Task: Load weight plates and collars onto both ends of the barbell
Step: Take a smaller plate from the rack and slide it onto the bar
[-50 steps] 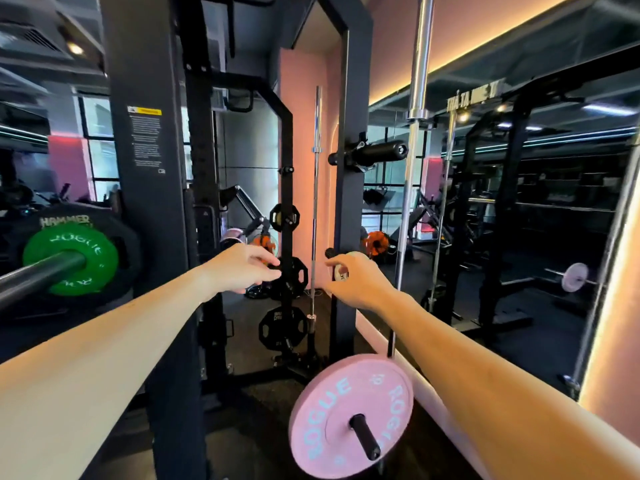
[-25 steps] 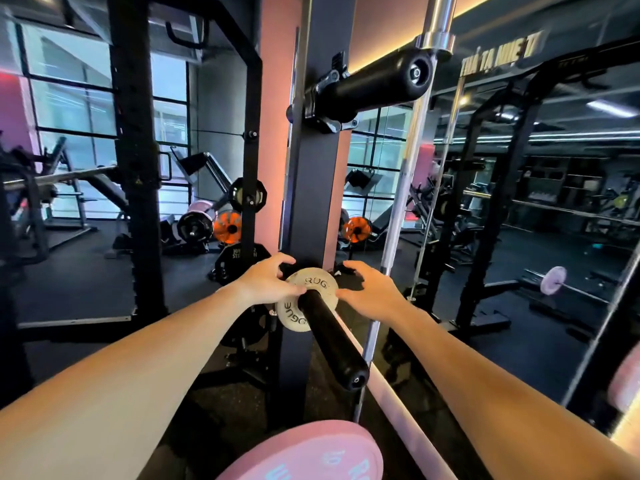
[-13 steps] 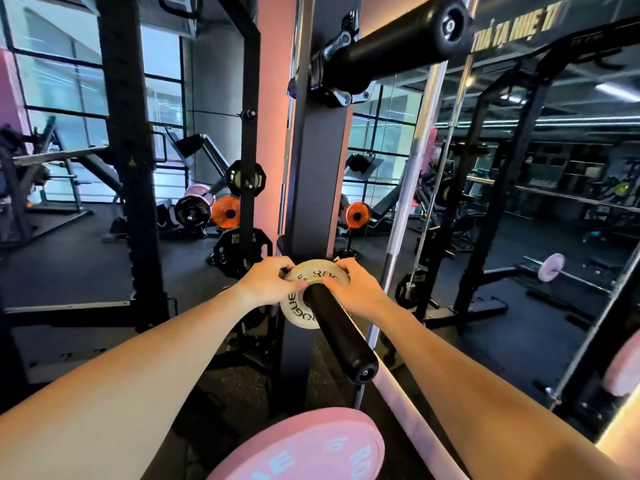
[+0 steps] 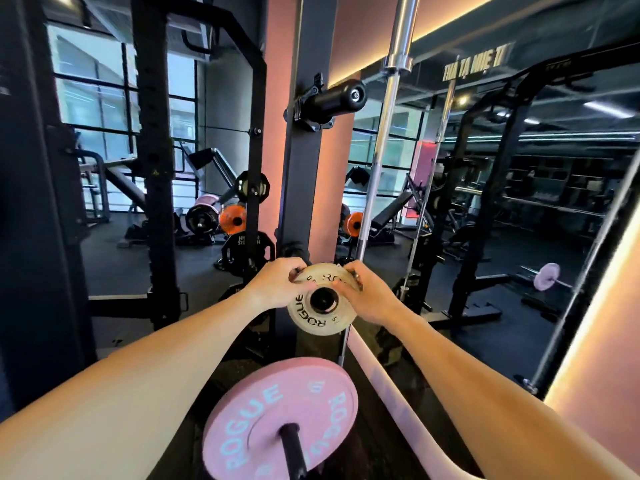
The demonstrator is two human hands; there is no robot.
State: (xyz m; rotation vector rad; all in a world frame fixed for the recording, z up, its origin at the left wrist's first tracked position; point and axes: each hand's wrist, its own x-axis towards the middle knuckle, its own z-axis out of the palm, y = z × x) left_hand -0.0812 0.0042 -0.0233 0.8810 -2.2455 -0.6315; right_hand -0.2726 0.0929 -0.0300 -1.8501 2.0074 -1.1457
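A small pale grey Rogue change plate is held in front of the black rack upright, its face turned toward me. My left hand grips its upper left rim and my right hand grips its upper right rim. The plate's centre hole looks dark, and I cannot tell whether the storage peg still passes through it. Below it, a pink Rogue bumper plate hangs on a lower black peg. The barbell being loaded is out of view.
Another black storage peg juts out higher on the upright. A chrome barbell stands upright just right of the post, against a mirror wall. Black plates and orange plates sit on racks behind.
Both hands reached the small plate on its peg, gripped its rim, and drew it along the peg toward me. The long black peg no longer shows in front of the plate.
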